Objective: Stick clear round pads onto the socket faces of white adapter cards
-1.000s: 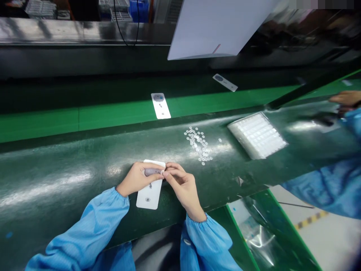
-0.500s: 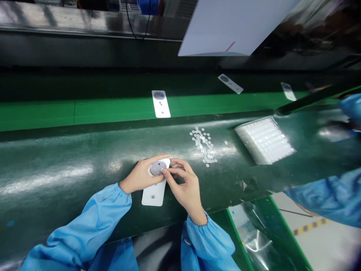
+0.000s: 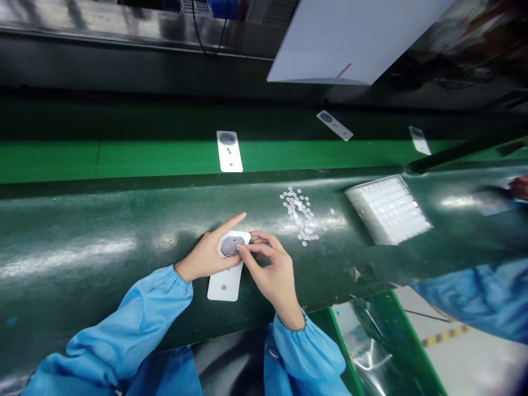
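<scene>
A white rectangular panel with rounded corners lies on the dark green bench below me, with a grey round part at its far end. My left hand holds the panel from the left: the thumb crosses its face below the grey part, and one finger stretches out past its far edge. The fingers beneath are hidden. My right hand pinches what looks like a small clear disc between thumb and forefinger, at the right edge of the grey part. Beyond that hand lies a scatter of small clear discs.
On the green belt behind the bench lie similar panels, one straight ahead. A plastic-wrapped white pack sits at the right. A co-worker's blue sleeve enters from the right. Overhead hangs a white board.
A finger of my left hand has lifted off the panel's far edge. My right hand stays at the grey part. The panel on the belt ahead has shifted slightly left in view.
</scene>
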{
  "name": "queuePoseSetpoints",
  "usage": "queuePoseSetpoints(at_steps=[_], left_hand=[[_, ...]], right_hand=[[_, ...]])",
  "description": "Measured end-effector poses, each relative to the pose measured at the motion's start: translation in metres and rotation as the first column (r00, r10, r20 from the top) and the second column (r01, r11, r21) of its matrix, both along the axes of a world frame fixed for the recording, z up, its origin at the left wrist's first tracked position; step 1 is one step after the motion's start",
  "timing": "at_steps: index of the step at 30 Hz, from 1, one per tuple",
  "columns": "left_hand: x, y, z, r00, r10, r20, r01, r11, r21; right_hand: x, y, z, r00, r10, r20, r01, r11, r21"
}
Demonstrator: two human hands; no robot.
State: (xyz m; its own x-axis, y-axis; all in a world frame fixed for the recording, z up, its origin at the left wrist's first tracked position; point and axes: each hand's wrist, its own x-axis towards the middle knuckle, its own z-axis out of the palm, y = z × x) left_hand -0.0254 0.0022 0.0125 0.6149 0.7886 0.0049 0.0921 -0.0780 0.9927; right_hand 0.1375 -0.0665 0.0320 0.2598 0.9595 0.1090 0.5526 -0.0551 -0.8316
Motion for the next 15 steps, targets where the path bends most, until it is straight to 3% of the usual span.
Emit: queuePoseSetpoints(at_steps=[6, 11, 15], left_hand=[[-0.004, -0.001, 0.001, 0.995, -0.028, 0.094, 0.038, 0.994, -0.104], [-0.003, 0.0, 0.001, 0.978, 0.015, 0.207, 0.026, 0.98, -0.196], [0.0, -0.001, 0.001, 0.957, 0.085, 0.279, 0.01, 0.946, -0.323]], right_hand=[[0.004, 0.005, 0.0, 0.997, -0.01, -0.071, 0.004, 0.997, -0.078], [0.004, 0.014, -0.006, 0.961, -0.044, -0.274, 0.006, 0.99, -0.139], [0.003, 0.015, -0.01, 0.865, -0.011, -0.502, -0.08, 0.984, -0.158]])
